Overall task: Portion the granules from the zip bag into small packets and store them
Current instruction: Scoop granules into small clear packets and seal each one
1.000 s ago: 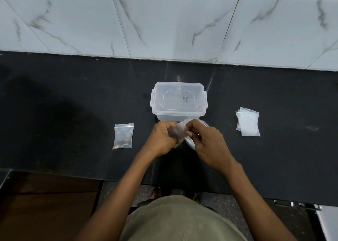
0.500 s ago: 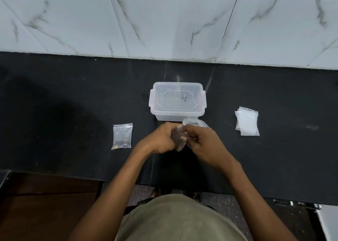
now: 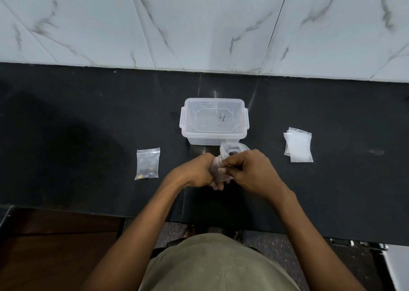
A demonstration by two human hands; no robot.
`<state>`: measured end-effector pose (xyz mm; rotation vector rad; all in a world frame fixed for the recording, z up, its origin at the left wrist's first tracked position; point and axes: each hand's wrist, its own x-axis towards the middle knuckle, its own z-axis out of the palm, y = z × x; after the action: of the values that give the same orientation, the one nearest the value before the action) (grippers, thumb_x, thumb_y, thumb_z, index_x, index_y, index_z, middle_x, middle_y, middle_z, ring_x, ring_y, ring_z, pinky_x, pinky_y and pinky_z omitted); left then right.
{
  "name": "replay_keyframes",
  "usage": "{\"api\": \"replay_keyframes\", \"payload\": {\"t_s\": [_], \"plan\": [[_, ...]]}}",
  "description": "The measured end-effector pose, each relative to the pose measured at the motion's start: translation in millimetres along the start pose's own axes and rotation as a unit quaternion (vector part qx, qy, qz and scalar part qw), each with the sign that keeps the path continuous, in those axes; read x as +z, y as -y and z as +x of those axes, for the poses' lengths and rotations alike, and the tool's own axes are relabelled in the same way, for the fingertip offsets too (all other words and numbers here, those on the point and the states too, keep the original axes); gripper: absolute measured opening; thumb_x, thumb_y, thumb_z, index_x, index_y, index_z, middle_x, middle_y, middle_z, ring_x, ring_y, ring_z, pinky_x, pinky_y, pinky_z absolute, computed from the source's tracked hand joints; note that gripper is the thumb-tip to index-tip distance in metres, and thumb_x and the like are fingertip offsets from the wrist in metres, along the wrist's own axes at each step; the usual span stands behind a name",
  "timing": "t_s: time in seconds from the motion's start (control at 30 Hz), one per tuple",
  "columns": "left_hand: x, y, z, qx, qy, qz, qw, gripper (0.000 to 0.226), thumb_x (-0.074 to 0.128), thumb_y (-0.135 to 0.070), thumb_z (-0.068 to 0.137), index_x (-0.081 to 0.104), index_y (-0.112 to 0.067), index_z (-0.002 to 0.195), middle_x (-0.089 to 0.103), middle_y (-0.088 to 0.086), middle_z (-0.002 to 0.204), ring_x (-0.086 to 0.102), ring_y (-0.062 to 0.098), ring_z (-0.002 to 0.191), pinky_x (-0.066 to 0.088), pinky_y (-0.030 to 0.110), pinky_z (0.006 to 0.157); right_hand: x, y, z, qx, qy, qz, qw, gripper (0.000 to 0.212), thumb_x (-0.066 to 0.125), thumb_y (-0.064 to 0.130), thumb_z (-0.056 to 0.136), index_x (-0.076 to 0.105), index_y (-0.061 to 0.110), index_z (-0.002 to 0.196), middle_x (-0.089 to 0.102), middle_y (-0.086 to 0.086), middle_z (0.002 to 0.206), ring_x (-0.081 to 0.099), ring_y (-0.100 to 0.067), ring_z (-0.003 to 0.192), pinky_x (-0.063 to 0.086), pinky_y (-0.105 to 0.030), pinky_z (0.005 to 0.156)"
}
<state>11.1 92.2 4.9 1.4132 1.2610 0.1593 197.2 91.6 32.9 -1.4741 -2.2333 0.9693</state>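
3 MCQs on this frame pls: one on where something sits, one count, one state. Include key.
1. Where does the stack of empty packets lie relative to the clear container?
A. To its right on the counter
B. Inside it
C. To its left on the counter

2. How many filled packets lie alone on the counter, left of the hands?
A. None
B. One
C. Three

3. What is the state of the container's lid?
A. Leaning on the wall
B. Held in the left hand
C. On the container

Key: 1 A, the stack rests on the black counter right of the container. 2 B, a single filled packet lies there. 3 C, the lid sits on top, while the left hand and right hand both have a grip on a small bag.
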Motion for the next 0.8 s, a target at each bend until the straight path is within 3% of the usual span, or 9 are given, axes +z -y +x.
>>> {"api": "replay_keyframes", "payload": {"t_s": [0.2, 0.33, 0.4, 0.5, 0.6, 0.67, 0.8], "plan": [[0, 2, 2, -0.004, -0.017, 0.055, 0.998, 0.028, 0.071, 0.008, 0.079, 0.075, -0.019, 0.073, 0.078, -0.001, 0.08, 0.073, 0.006, 0.079, 0.06, 0.032, 0.089, 4, 6, -1, -0.013, 0.01, -0.036, 0.999, 0.016, 0.074, 0.042, 0.09, 0.079, 0.041, 0.105, 0.076, 0.015, 0.086, 0.055, 0.008, 0.065, 0.03, -0.007, 0.062], [0, 3, 1, 0.012, -0.013, 0.019, 1.0, 0.027, 0.071, 0.01, 0.08, 0.074, -0.017, 0.085, 0.079, -0.002, 0.083, 0.075, 0.012, 0.085, 0.059, 0.03, 0.084, 6, 4, 1, -0.005, 0.018, 0.002, 1.0, 0.008, 0.076, 0.036, 0.089, 0.081, 0.039, 0.095, 0.076, 0.013, 0.084, 0.06, 0.005, 0.07, 0.038, -0.009, 0.068], [-2, 6, -1, 0.035, -0.017, -0.015, 0.999, 0.034, 0.078, 0.008, 0.075, 0.069, -0.015, 0.098, 0.077, -0.003, 0.09, 0.073, 0.01, 0.09, 0.058, 0.028, 0.082, 7, 1, 1, -0.008, 0.05, 0.053, 0.997, 0.011, 0.079, 0.029, 0.086, 0.078, 0.038, 0.079, 0.074, 0.015, 0.081, 0.066, -0.001, 0.074, 0.053, -0.023, 0.072], [-8, 12, -1, 0.07, -0.028, -0.026, 0.997, 0.055, 0.089, -0.003, 0.065, 0.066, -0.02, 0.112, 0.073, 0.001, 0.108, 0.069, 0.018, 0.106, 0.056, 0.036, 0.095, 7, 1, 2, 0.0, 0.091, 0.105, 0.99, 0.012, 0.077, 0.024, 0.089, 0.081, 0.035, 0.089, 0.075, 0.011, 0.091, 0.072, -0.018, 0.069, 0.062, -0.036, 0.059], [-9, 10, -4, 0.084, -0.001, -0.032, 0.996, 0.055, 0.09, 0.001, 0.064, 0.067, -0.03, 0.104, 0.073, -0.008, 0.099, 0.07, 0.011, 0.098, 0.055, 0.027, 0.088, 9, -2, 5, -0.01, 0.106, 0.087, 0.991, 0.018, 0.076, 0.031, 0.09, 0.079, 0.045, 0.101, 0.077, 0.016, 0.096, 0.072, -0.012, 0.081, 0.063, -0.036, 0.071], [-6, 8, -3, 0.093, 0.013, -0.036, 0.995, 0.051, 0.089, 0.004, 0.066, 0.068, -0.026, 0.101, 0.072, -0.01, 0.095, 0.069, 0.008, 0.093, 0.053, 0.023, 0.084, 9, -3, 6, -0.02, 0.12, 0.064, 0.991, 0.02, 0.077, 0.031, 0.089, 0.079, 0.046, 0.102, 0.076, 0.019, 0.094, 0.07, -0.005, 0.086, 0.06, -0.034, 0.081], [0, 12, 0, 0.103, -0.004, -0.079, 0.992, 0.043, 0.087, 0.005, 0.07, 0.069, -0.016, 0.104, 0.072, -0.003, 0.092, 0.07, 0.011, 0.09, 0.056, 0.031, 0.083, -1, -1, 4, -0.026, 0.098, 0.085, 0.991, 0.018, 0.08, 0.028, 0.086, 0.081, 0.037, 0.102, 0.077, 0.015, 0.092, 0.068, -0.002, 0.079, 0.052, -0.018, 0.073]]}}
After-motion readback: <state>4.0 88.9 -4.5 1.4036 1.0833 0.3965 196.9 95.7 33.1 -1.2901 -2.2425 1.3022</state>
